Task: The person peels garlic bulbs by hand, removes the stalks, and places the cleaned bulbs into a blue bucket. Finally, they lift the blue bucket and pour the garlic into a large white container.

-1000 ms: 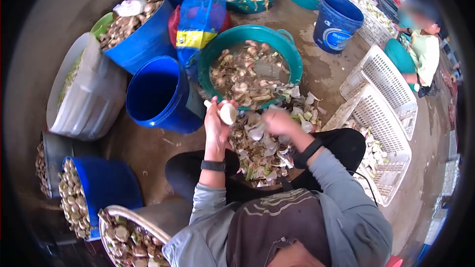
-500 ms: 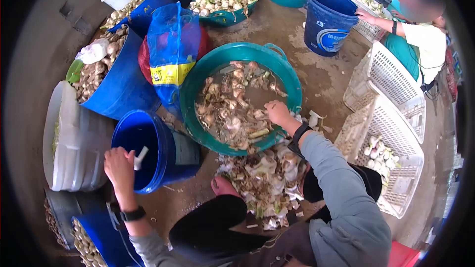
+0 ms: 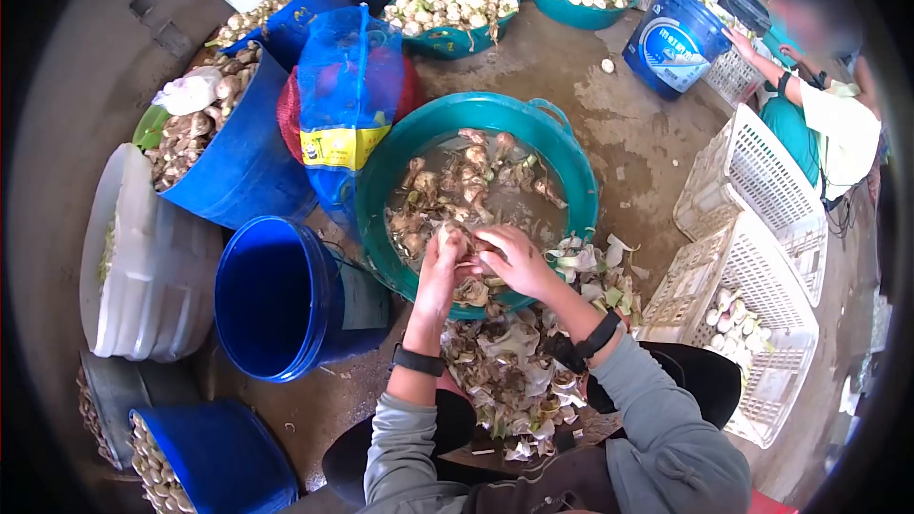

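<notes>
Both my hands meet over the near edge of a round green tub [image 3: 579,148]. My left hand [image 3: 440,266] is closed around a brownish garlic bulb [image 3: 459,236], partly hidden by the fingers. My right hand [image 3: 519,262] has its fingers bent against the same bulb, at its loose outer skin. In the tub's murky water lie several muddy, unpeeled garlic bulbs [image 3: 473,176]. Peeled skins and stem scraps [image 3: 519,352] are heaped on the floor between my knees.
A blue bucket [image 3: 328,300] stands left of the tub. White crates [image 3: 776,362] are at right, one with pale peeled bulbs. Blue drums [image 3: 257,157] of bulbs line the left. A co-worker [image 3: 838,133] at upper right touches another blue bucket [image 3: 676,43].
My left hand has come from over the blue bucket to the tub; the white piece it held is gone. Both hands now meet at a bulb. The co-worker's bucket has tilted.
</notes>
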Tool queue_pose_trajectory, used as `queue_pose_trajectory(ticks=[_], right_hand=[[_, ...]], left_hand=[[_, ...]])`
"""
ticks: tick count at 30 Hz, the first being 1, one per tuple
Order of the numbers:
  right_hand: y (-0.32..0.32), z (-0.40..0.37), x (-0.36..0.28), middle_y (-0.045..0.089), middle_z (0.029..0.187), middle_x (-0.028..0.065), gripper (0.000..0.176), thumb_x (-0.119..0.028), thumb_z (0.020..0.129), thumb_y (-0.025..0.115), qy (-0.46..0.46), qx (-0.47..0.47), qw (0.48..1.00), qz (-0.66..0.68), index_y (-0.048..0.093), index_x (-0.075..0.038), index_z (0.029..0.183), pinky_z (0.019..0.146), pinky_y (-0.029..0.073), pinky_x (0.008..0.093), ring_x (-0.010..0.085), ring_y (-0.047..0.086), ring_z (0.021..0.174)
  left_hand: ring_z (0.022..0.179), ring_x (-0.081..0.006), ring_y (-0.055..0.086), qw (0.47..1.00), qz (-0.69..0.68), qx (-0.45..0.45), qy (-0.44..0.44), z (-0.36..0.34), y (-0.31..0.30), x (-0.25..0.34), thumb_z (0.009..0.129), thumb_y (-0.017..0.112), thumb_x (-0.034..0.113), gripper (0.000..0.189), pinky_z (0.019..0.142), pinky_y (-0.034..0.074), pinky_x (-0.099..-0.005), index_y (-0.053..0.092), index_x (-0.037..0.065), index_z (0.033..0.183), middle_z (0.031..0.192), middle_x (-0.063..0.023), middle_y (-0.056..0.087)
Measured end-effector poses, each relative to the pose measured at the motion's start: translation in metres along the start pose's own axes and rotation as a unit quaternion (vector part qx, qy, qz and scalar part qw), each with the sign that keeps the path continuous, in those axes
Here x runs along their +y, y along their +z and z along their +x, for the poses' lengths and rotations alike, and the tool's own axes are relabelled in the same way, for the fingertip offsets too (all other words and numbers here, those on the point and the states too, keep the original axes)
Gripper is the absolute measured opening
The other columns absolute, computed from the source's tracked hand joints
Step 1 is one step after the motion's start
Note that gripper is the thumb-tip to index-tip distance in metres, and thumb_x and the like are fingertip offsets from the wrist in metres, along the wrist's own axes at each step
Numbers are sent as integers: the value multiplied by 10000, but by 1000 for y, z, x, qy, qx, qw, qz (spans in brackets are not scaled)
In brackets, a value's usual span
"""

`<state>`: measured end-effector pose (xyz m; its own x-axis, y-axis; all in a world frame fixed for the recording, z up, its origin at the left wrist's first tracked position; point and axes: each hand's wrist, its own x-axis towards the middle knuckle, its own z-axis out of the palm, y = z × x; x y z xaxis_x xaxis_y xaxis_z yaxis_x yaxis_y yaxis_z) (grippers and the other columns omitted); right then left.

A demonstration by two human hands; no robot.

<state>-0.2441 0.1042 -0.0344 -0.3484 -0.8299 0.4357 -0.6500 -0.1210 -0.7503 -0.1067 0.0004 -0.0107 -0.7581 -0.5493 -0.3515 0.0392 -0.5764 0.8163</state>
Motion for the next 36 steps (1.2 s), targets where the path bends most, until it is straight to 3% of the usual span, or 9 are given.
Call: queue_pose_trajectory(ticks=[3, 7, 15, 22, 26, 27, 30, 32, 36], right_hand=[[-10, 2, -27, 629, 1029, 118, 285, -135, 884, 543, 68, -3, 984, 164, 603, -56, 1151, 811, 477, 375, 302, 612, 913], [-25, -4, -92, 660, 963, 144, 265, -160, 898, 539, 113, -1, 989, 94, 618, -43, 1122, 717, 501, 358, 304, 650, 819], [-56, -30, -153, 638, 817, 146, 142, -140, 838, 550, -19, -10, 999, -24, 648, -43, 874, 661, 484, 418, 335, 618, 756], [-65, -68, -179, 602, 704, 144, 74, -84, 764, 609, -27, 32, 991, -127, 609, -15, 788, 569, 475, 393, 324, 609, 645], [-74, -88, -148, 609, 686, 108, 52, -125, 758, 594, 45, 113, 985, -122, 614, -80, 741, 574, 479, 396, 317, 601, 616], [-76, -98, -118, 626, 723, 99, 45, -112, 754, 590, 81, 86, 975, -187, 623, -82, 750, 608, 487, 396, 306, 614, 664], [-93, -136, -43, 669, 899, 89, 154, -74, 743, 572, 145, -126, 913, -359, 661, -92, 867, 785, 496, 413, 291, 630, 903], [-100, -120, -92, 588, 1193, 120, 432, -100, 794, 552, 29, -65, 990, -126, 563, -138, 1224, 991, 398, 449, 320, 532, 1134], [-89, -99, -155, 613, 1105, 132, 359, -253, 830, 637, -70, -221, 968, -97, 593, -64, 1132, 924, 397, 418, 309, 546, 1076]], left_hand=[[925, -248, 609, 871, 382, 101, 291, -37, 19, 17, 745, 752, 162, 631, 772, 520, -334, 403, 28, 1253, 1026, -101, 570], [954, -345, 596, 721, 572, 143, 364, -88, 44, 34, 672, 763, 111, 700, 775, 520, -369, 397, 58, 1266, 1115, -175, 524], [949, -317, 604, 653, 636, 125, 392, -162, 66, 45, 625, 771, 80, 721, 752, 532, -371, 417, 95, 1254, 1120, -140, 523], [913, -339, 603, 677, 617, 78, 394, -189, 76, 24, 631, 749, 51, 691, 715, 535, -391, 425, 85, 1240, 1121, -146, 520], [994, -250, 573, 791, 476, -46, 382, -202, 65, 13, 657, 730, -7, 652, 847, 491, -314, 422, 77, 1225, 1112, -109, 514], [1023, -168, 522, 891, 340, -90, 285, -212, 66, 13, 675, 715, -47, 660, 892, 450, -284, 395, 83, 1238, 1101, -70, 497], [1015, -137, 496, 959, 193, -111, 175, -225, 54, 20, 698, 686, -55, 725, 870, 457, -288, 292, 103, 1285, 1094, -58, 471], [1032, -134, 476, 950, 213, -134, 183, -214, 37, 15, 695, 696, 26, 737, 874, 445, -273, 296, 119, 1307, 1110, -44, 459], [1064, -154, 468, 966, 139, -189, 109, -212, 57, 16, 728, 620, 13, 744, 971, 362, -274, 303, 103, 1395, 1193, -31, 423]])
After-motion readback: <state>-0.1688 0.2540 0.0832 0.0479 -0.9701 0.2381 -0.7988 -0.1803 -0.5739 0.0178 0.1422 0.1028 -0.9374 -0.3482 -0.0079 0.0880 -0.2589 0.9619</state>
